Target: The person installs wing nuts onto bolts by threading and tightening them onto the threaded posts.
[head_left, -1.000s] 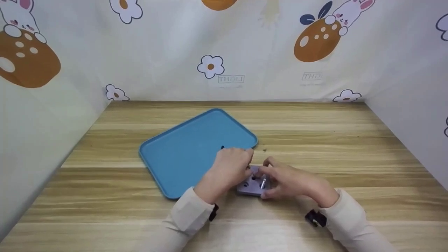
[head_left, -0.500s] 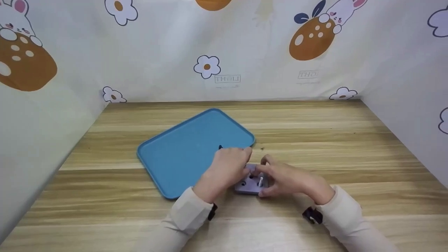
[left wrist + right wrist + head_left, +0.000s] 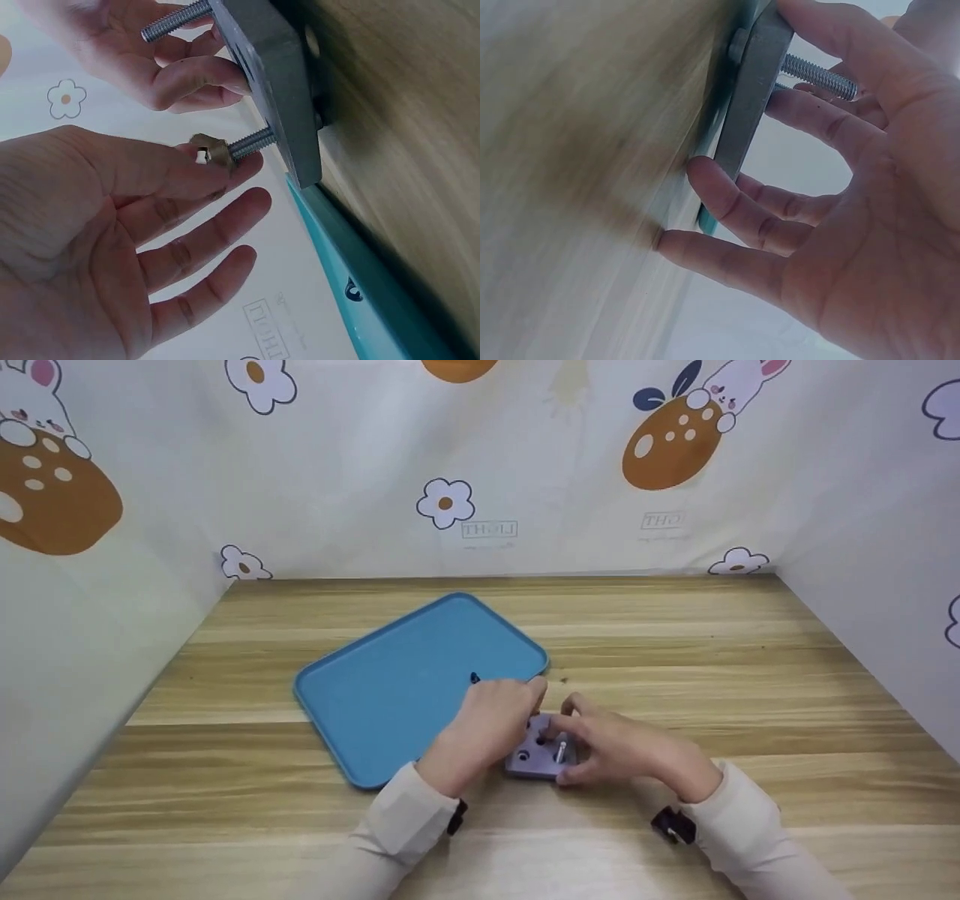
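A grey metal plate (image 3: 534,766) with several holes lies on the table at the tray's near right side. Two threaded bolts stand up from it: the nearer bolt (image 3: 561,751) is bare. Around the tip of the other bolt (image 3: 253,143) sits a brass-coloured nut (image 3: 220,154), its exact shape partly hidden by fingers. My left hand (image 3: 487,724) pinches this nut between thumb and index finger, its other fingers extended. With thumb and fingers at the edges and top, my right hand (image 3: 626,744) holds the plate; its little finger touches the table in the right wrist view.
A blue tray (image 3: 397,690) lies at an angle left of the plate, under my left forearm's far side. On it is a small dark object (image 3: 474,678), partly hidden behind my left hand. Patterned cloth walls (image 3: 360,457) enclose the wooden table (image 3: 712,660) at back and sides.
The head view has shifted slightly. My left hand's fingers have turned a little at the nut, while my right hand keeps its hold on the plate.
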The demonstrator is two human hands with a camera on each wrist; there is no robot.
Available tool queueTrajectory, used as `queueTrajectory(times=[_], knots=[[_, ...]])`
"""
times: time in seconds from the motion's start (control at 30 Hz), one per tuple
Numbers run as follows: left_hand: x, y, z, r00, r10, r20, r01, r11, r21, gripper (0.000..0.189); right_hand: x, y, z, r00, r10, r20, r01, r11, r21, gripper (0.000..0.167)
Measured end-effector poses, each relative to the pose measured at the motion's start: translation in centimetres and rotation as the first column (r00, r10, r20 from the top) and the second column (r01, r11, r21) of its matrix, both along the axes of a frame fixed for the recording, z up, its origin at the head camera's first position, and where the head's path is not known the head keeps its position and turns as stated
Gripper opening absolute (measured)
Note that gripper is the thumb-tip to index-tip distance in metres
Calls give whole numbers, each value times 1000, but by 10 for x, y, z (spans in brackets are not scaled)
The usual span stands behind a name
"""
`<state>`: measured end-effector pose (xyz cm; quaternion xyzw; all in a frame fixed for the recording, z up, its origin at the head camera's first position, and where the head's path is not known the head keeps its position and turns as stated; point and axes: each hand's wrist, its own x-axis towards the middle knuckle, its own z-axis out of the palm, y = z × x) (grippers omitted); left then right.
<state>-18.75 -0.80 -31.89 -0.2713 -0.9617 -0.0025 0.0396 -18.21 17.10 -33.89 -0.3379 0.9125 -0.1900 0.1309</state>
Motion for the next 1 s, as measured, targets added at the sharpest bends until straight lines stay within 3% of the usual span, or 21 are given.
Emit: queueTrajectory(times=[0.17,0.37,0.57,0.8,1.0], knots=[[0,-1,0,1000,6,0,-6,1000,7,16,1,-1,1,1000,7,3,-6,1000,-7,46],[1,-6,0,1000,9,25,-9,1000,0,20,2,-2,0,1000,15,-9,-15,1000,-12,57],[1,-10,-1,1000,15,2,-15,1000,23,23,2,-4,0,1000,-1,6,1,1000,-1,62],[2,-7,0,999,46,6,-46,999,-18,18,0,-3,4,1000,-18,20,18,1000,16,70],[3,-6,-6,999,45,2,-45,999,-2,21,-1,1,3,999,-10,40,10,1000,-7,54]])
